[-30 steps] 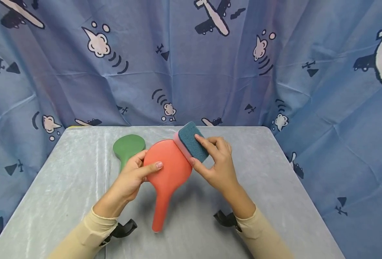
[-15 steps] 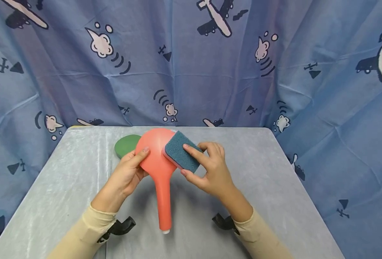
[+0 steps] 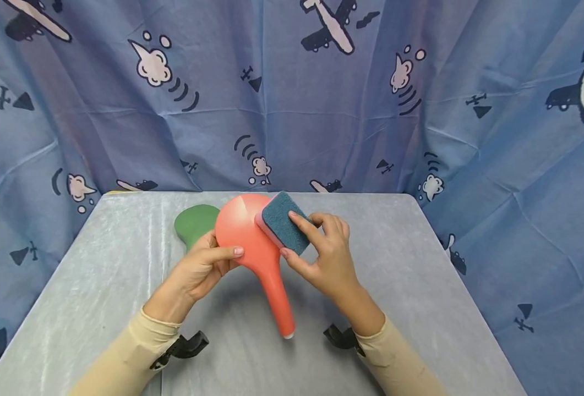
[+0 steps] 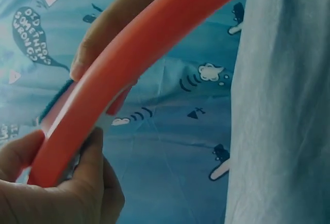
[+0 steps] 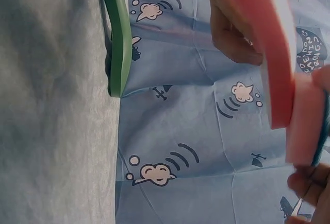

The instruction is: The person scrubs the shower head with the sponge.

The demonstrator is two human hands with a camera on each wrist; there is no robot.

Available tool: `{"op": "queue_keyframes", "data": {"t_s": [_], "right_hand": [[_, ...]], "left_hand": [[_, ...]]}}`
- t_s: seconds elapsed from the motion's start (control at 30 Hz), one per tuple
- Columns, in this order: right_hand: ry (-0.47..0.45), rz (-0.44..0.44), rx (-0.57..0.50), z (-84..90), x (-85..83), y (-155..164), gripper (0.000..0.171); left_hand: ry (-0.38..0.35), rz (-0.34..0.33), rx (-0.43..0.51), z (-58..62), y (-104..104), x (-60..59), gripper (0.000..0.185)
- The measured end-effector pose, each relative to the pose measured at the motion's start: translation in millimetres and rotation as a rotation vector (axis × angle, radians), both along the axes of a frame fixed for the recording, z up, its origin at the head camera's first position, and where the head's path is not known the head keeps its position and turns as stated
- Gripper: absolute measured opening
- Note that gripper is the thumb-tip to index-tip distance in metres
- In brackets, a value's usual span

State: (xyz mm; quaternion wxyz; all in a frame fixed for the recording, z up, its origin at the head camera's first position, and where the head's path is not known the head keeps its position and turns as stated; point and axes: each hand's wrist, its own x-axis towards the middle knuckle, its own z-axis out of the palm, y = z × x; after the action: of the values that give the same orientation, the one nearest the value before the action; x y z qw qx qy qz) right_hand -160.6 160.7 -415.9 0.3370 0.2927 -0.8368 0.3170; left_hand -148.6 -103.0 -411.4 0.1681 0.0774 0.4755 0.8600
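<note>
My left hand (image 3: 197, 270) grips a coral-red shower head (image 3: 248, 234) by the left side of its round head, thumb on the smooth back. Its handle slants down to the right and ends in a white tip. Fingers and thumb of my right hand (image 3: 332, 257) pinch a sponge (image 3: 288, 224), pink with a dark teal scouring layer facing up. In the right wrist view, the pink side of the sponge (image 5: 304, 123) lies against the back of the shower head (image 5: 273, 54). A whitish face shows under the shower head (image 4: 124, 54) in the left wrist view.
Behind my left hand a green shower head (image 3: 195, 223) lies on the grey cloth-covered table (image 3: 98, 286), its handle partly hidden. A blue curtain (image 3: 292, 110) with airplane prints hangs right behind the table.
The shower head has turned, its handle swinging to the right, and its head tilted up and back. The sponge moved from its right edge onto its back, then slightly up and right.
</note>
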Motion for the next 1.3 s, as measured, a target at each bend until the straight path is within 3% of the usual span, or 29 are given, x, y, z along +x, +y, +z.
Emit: {"op": "queue_keyframes", "data": {"t_s": [0.2,0.43,0.53,0.7,1.0,1.1,1.3], "right_hand": [[-0.099,-0.141,0.035,-7.3,-6.3,4.4,0.065],[-0.182,-0.207,0.011,-15.3,-22.4,15.9,0.071],[-0.206,-0.235,-0.002,-17.8,-29.0,20.5,0.073],[-0.244,-0.264,-0.012,-21.3,-36.3,26.3,0.076],[-0.285,-0.281,0.004,-29.7,-39.3,30.7,0.074],[-0.319,-0.307,0.01,-33.3,-42.8,34.0,0.075],[-0.428,-0.352,0.035,-39.8,-51.6,43.8,0.079]], "left_hand": [[-0.088,0.131,-0.009,-5.7,5.7,-17.1,0.041],[-0.164,0.199,-0.057,-11.3,17.0,-45.3,0.021],[-0.199,0.223,-0.07,-16.5,19.6,-56.2,0.025],[-0.225,0.24,-0.089,-29.0,21.8,-74.0,0.042],[-0.278,0.261,-0.136,-63.3,23.8,-100.0,0.008],[-0.293,0.286,-0.15,-70.2,24.8,-107.5,0.011],[-0.31,0.325,-0.18,-77.9,26.3,-118.8,0.037]]}}
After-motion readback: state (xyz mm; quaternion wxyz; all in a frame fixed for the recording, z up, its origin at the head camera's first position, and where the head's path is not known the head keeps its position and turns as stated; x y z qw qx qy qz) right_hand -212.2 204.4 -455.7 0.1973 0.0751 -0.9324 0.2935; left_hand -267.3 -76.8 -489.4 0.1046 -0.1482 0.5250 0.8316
